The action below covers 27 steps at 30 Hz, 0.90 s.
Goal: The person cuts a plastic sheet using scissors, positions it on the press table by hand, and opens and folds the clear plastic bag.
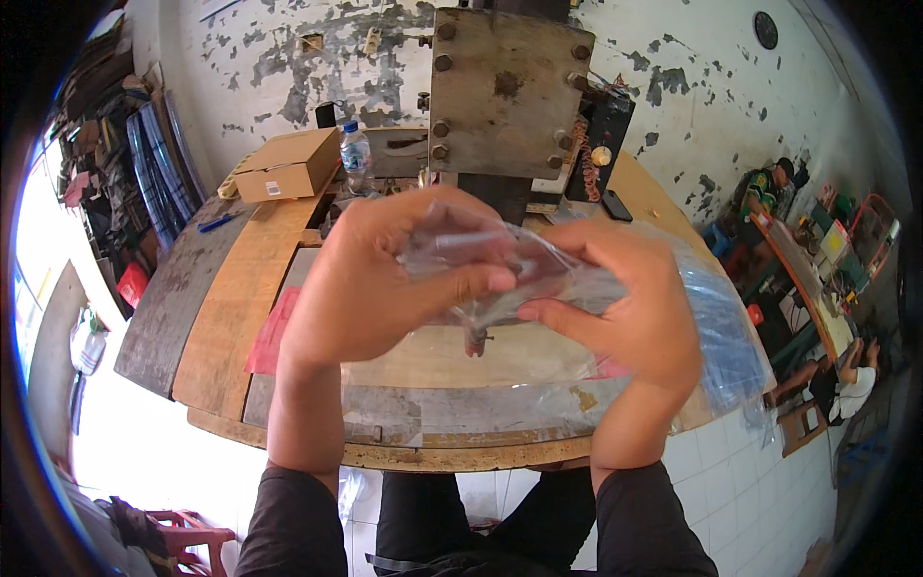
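Both my hands are raised over the middle of the workbench, gripping a crumpled piece of clear plastic sheet (pixel 461 245) between them. My left hand (pixel 385 274) has its thumb pressed against the plastic, with the fingers curled behind. From the other side, my right hand (pixel 625 288) pinches the plastic between thumb and fingers. Just behind stands a press with a bolted metal plate (pixel 505 91). A small metal tip (pixel 475 341) shows below the plastic, its upper part hidden. Beneath my hands lies a pale board (pixel 452 361) with red sheet (pixel 274 337) at its left side.
A cardboard box (pixel 288 163), a water bottle (pixel 356 159) and a blue pen (pixel 216 223) sit at the back left. Clear bluish plastic sheets (pixel 721 327) cover the bench's right side. A phone (pixel 616 205) lies at the back right. Other people sit at a far-right table (pixel 798 269).
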Each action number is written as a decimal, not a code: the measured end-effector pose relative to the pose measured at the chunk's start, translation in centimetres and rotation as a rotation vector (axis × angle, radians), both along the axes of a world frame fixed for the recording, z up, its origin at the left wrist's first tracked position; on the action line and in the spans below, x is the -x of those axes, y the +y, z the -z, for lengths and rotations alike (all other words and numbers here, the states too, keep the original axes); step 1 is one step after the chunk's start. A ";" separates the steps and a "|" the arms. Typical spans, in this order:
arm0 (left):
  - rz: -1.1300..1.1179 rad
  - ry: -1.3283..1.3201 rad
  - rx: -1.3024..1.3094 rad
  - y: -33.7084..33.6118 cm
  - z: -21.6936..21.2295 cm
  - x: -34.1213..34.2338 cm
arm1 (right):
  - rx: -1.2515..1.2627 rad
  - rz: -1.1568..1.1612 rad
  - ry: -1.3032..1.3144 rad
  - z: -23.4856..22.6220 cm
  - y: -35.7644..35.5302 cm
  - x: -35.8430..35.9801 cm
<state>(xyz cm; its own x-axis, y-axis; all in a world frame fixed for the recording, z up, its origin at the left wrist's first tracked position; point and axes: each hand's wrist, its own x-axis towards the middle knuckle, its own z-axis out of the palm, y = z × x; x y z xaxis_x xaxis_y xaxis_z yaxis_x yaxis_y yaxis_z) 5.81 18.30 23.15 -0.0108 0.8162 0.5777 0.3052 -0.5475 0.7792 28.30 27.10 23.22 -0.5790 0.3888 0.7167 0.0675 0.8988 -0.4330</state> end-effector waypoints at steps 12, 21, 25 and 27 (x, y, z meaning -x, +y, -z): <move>0.225 0.010 -0.019 -1.1 0.0 0.2 | 0.153 -0.195 0.025 -0.2 -0.8 -1.6; 0.331 -0.085 -0.003 0.3 0.3 4.5 | 0.179 -0.157 -0.130 -0.7 2.2 -5.2; 0.240 -0.042 -0.117 -0.1 0.0 5.5 | 0.203 -0.174 -0.173 -0.3 3.0 -6.3; 0.208 0.070 -0.095 0.3 -0.1 7.2 | 0.219 -0.171 -0.146 -0.3 3.4 -7.0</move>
<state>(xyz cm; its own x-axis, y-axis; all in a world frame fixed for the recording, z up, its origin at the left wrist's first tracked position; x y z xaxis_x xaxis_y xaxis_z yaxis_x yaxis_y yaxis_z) -1.41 18.61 23.24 0.1946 0.7386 0.6455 0.2294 -0.6741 0.7021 35.33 30.48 23.52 -0.7397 0.4126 0.5315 -0.0011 0.7892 -0.6142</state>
